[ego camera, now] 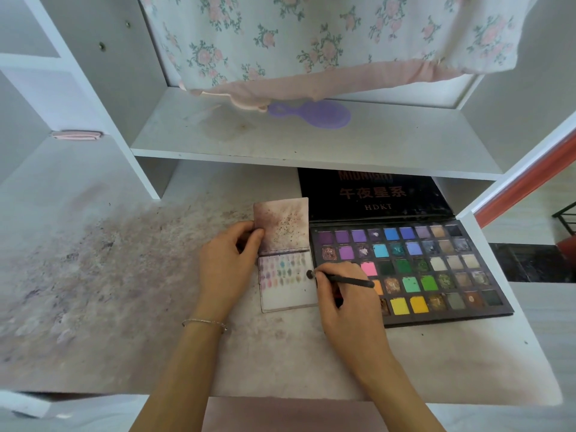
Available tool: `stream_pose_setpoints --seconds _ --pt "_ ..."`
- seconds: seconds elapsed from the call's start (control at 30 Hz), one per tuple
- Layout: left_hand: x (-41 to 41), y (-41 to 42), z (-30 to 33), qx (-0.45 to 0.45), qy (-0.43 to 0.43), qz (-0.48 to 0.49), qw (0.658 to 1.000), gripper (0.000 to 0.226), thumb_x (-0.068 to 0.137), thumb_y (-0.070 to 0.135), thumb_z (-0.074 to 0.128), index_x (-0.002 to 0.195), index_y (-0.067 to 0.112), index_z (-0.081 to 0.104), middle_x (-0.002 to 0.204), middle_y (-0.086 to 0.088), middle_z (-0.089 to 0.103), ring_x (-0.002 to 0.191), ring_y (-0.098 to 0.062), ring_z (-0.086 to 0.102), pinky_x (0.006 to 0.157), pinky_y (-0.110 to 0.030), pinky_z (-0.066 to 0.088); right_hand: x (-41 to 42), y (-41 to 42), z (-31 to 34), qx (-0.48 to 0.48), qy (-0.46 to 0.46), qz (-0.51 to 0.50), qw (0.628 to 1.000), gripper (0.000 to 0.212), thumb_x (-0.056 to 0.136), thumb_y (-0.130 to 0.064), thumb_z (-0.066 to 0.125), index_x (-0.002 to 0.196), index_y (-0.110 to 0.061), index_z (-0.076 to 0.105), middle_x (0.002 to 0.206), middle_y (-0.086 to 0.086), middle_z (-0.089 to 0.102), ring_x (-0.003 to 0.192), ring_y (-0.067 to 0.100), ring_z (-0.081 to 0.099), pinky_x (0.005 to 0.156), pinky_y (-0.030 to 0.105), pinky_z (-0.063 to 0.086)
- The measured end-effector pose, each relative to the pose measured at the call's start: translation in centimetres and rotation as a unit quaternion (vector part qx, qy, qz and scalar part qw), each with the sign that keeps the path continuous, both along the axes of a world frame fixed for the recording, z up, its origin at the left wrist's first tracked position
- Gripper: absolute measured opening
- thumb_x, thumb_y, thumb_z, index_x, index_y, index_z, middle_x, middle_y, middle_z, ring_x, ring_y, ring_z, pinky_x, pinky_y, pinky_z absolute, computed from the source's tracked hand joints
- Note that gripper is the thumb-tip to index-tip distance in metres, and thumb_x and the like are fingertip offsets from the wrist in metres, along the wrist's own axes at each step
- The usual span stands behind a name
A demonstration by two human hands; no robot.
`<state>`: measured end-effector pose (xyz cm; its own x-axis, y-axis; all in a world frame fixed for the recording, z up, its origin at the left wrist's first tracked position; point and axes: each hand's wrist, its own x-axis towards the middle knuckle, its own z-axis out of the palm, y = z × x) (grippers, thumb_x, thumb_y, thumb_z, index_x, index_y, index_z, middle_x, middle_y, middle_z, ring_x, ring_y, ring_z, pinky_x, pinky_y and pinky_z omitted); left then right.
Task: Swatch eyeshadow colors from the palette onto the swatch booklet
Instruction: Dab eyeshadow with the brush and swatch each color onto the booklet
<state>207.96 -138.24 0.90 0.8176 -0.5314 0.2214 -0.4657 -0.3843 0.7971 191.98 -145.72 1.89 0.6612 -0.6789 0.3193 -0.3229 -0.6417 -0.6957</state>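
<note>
Desk surface [93, 291], stained with pigment dust, lies open at the far left, giving the widest free room for moving. Next comes the left hand [229, 263], whose thumb and fingers pinch the raised upper leaf of the swatch booklet [286, 269] at its left edge; if this hold slackens, the leaf would probably fall onto the fresh swatches and smear them. The lower page lies flat on the desk, rows of colour marks filling its upper left part and bare paper remaining below and at the right. The brush [341, 279], tip at the page's right edge, is pinched between thumb and fingers of the right hand [349, 304], which rests over the left columns of the palette [414, 269]. Here the heel of the hand may drag across open pans and mix or lift pigment. The palette touches the booklet's right side, so little clearance exists between them; its lid leans back under the shelf [311, 145], whose front edge limits upward reach.
</note>
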Motion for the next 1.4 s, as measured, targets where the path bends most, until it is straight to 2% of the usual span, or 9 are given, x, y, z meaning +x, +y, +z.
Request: stream_pose_setpoints --seconds 0.13,0.27,0.43,0.57,0.67,0.87,1.03,1.2,1.4 --pt "0.0 0.1 -0.1 0.003 0.001 0.001 1.0 0.018 0.087 0.026 0.057 0.099 0.018 0.068 0.078 0.012 0.063 0.071 -0.002 0.057 0.067 -0.018 0.045 0.1 0.0 0.0 0.029 -0.012 0.004 0.999 0.007 0.087 -0.014 0.054 0.088 -0.016 0.061 0.079 -0.007 0.057 0.075 0.008 0.054 0.067 0.018 0.045" --pt "0.0 0.0 0.0 0.004 0.003 0.004 1.0 0.018 0.087 0.026 0.057 0.098 0.019 0.069 0.075 0.017 0.059 0.07 0.006 0.054 0.064 -0.012 0.041 -0.8 -0.2 0.7 0.078 -0.132 -0.012 0.988 0.01 0.086 -0.024 0.048 0.081 -0.032 0.052 0.071 -0.014 0.056 0.066 0.007 0.056 0.056 0.01 0.042" --pt "-0.1 0.2 0.1 -0.013 0.023 -0.002 1.0 0.017 0.087 0.025 0.058 0.097 0.019 0.069 0.079 0.011 0.065 0.074 -0.005 0.06 0.069 -0.022 0.048 -1.2 -0.9 0.8 0.115 -0.186 -0.05 0.974 0.022 0.086 -0.014 0.046 0.08 -0.035 0.053 0.061 -0.003 0.055 0.056 0.014 0.053 0.045 0.019 0.041" --pt "-0.3 0.3 0.4 -0.053 0.062 -0.002 0.997 0.01 0.086 0.021 0.059 0.09 0.023 0.067 0.078 0.016 0.065 0.073 0.001 0.06 0.066 -0.011 0.047 -0.9 -1.1 0.7 0.115 -0.188 -0.062 0.973 0.022 0.086 -0.016 0.046 0.08 -0.035 0.053 0.055 -0.009 0.05 0.05 0.003 0.05 0.045 0.008 0.036" --pt "-0.4 0.4 0.6 -0.079 0.074 0.0 0.994 0.01 0.086 0.018 0.059 0.087 0.025 0.066 0.078 0.015 0.065 0.072 0.002 0.06 0.066 -0.007 0.045 -1.0 -1.3 0.8 0.144 -0.202 -0.065 0.967 0.019 0.087 -0.019 0.045 0.081 -0.034 0.055 0.06 -0.007 0.055 0.055 0.007 0.053 0.047 0.017 0.043" --pt "-0.3 0.3 0.5 -0.06 0.066 -0.007 0.996 0.008 0.087 0.018 0.058 0.087 0.023 0.065 0.075 0.014 0.064 0.07 0.0 0.058 0.065 -0.009 0.044 -2.6 -1.3 0.4 0.115 -0.142 -0.035 0.982 0.017 0.086 -0.042 0.037 0.078 -0.039 0.052 0.064 -0.003 0.057 0.065 0.015 0.057 0.053 0.03 0.049" --pt "-0.2 0.2 0.3 -0.049 0.053 -0.009 0.997 0.009 0.087 0.02 0.057 0.089 0.022 0.066 0.075 0.016 0.063 0.072 -0.002 0.059 0.066 -0.016 0.045 -4.3 -1.3 0.1 0.074 -0.109 0.009 0.991 0.011 0.085 -0.038 0.038 0.081 -0.037 0.048 0.069 -0.011 0.059 0.07 0.009 0.059 0.057 0.012 0.046" --pt "-0.2 0.3 0.3 -0.038 0.041 -0.01 0.998 0.009 0.087 0.021 0.057 0.084 0.027 0.063 0.072 0.019 0.061 0.069 0.0 0.058 0.063 -0.01 0.042 -4.6 -1.0 0.1 0.035 -0.094 0.054 0.994 0.014 0.085 -0.028 0.043 0.084 -0.021 0.055 0.072 -0.016 0.055 0.074 -0.01 0.057 0.06 0.0 0.04" --pt "-0.2 0.2 0.3 -0.019 0.03 -0.006 0.999 0.01 0.088 0.022 0.056 0.088 0.022 0.066 0.073 0.018 0.06 0.07 0.0 0.056 0.064 -0.014 0.042 -4.7 -1.4 -0.2 0.068 -0.075 0.059 0.993 0.01 0.087 -0.021 0.047 0.083 -0.02 0.056 0.073 -0.012 0.059 0.072 0.006 0.058 0.062 0.008 0.043"
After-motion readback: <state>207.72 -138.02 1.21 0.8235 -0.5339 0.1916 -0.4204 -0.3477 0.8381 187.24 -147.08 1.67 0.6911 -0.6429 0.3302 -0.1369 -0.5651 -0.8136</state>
